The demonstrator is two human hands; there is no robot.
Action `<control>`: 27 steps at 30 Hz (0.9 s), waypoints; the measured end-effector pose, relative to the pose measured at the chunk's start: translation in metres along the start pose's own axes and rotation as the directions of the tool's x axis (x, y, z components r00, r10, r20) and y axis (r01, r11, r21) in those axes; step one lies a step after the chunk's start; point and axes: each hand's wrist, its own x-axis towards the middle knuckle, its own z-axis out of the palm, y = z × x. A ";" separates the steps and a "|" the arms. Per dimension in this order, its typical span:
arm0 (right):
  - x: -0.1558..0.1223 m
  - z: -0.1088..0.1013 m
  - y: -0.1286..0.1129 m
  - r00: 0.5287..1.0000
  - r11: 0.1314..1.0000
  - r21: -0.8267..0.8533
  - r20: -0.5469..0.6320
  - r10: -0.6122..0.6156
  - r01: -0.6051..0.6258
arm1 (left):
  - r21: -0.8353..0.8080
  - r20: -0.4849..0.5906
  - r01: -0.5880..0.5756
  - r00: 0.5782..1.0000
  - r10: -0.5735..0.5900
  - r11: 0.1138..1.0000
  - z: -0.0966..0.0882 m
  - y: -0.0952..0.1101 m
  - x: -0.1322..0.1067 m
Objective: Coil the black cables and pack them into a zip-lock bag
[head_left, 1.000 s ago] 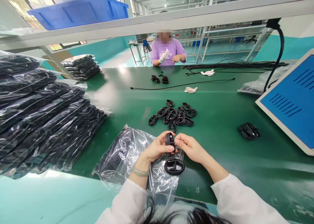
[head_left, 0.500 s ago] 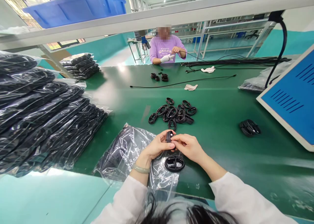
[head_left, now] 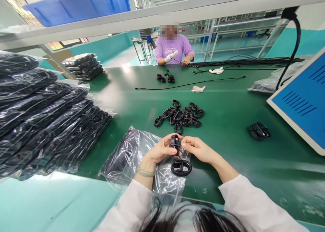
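My left hand point(head_left: 162, 149) grips a coiled black cable point(head_left: 174, 144) between thumb and fingers, above the table. My right hand point(head_left: 196, 148) is closed in a pinch at the coil's right side, on what looks like the thin black cable tie point(head_left: 178, 145) around its middle. Just below my hands lies another tied cable coil point(head_left: 181, 168), partly over the edge of a clear plastic bag point(head_left: 142, 140) with black cables inside. Beyond my hands, several tied coils point(head_left: 178, 115) lie in a loose heap on the green table point(head_left: 218, 100).
Bagged black cables point(head_left: 45, 123) are stacked high at left. A blue machine point(head_left: 302, 100) and a small group of coils point(head_left: 259, 130) are at right. A person in purple point(head_left: 175, 47) sits opposite, near long cables point(head_left: 243, 63). A shelf beam point(head_left: 157, 20) carries a blue bin point(head_left: 78, 6).
The held coil has turned to show more of its loop, and my right hand has drawn slightly right. Across the table, the co-worker's bare hand has lowered to the cables.
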 end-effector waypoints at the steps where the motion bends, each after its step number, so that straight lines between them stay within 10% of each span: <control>1: 0.001 -0.001 0.002 1.000 0.999 -0.044 -0.005 -0.017 0.017 | -0.009 0.015 -0.001 1.000 0.001 1.000 -0.001 0.000 0.000; 16: 0.009 0.007 0.010 0.973 0.924 -0.361 -0.136 -0.188 0.127 | -0.085 0.103 -0.057 0.992 0.066 0.995 -0.002 -0.003 0.000; 27: 0.004 0.011 0.004 0.989 0.991 0.033 0.056 -0.135 0.133 | -0.046 0.081 -0.032 0.996 0.036 0.998 0.002 0.001 -0.001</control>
